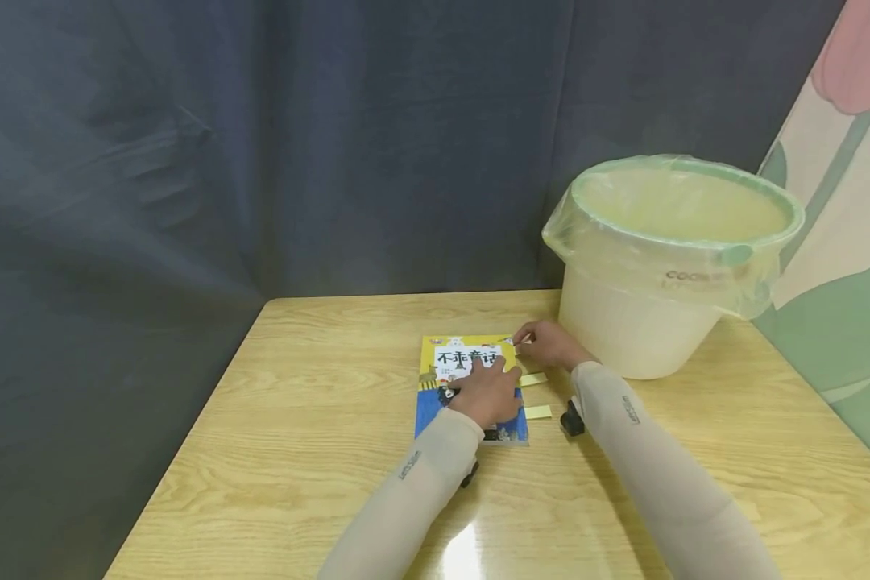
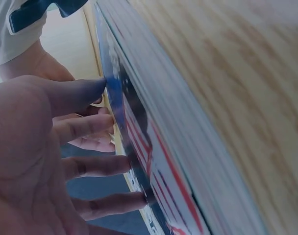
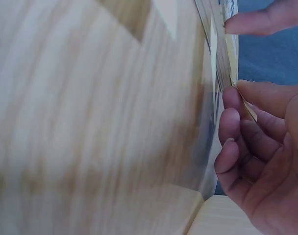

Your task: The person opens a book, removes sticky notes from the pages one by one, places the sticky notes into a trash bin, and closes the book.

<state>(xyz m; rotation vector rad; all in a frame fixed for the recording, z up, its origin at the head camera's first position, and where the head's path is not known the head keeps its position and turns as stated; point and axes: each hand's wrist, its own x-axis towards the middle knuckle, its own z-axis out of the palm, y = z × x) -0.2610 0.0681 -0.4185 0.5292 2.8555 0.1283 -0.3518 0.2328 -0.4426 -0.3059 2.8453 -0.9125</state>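
A children's book [image 1: 429,411] with a yellow and blue cover and Chinese lettering lies flat on the wooden table. My left hand [image 1: 487,393] presses on its cover with fingers spread; the left wrist view shows the fingertips [image 2: 139,199] on the printed cover. At the book's upper right edge, my right hand [image 1: 548,345] pinches a thin yellowish paper strip [image 3: 250,111] between thumb and index finger, its other fingers curled. Two more pale yellow paper strips, an upper one [image 1: 533,379] and a lower one [image 1: 538,412], stick out from the right side of the pages.
A large cream bin [image 1: 623,330] lined with a thin translucent bag [image 1: 685,270] stands at the table's back right, just beyond my right hand. A dark curtain [image 1: 406,145] hangs behind the wooden table [image 1: 319,387]. A flowered wall [image 1: 841,322] borders the right side.
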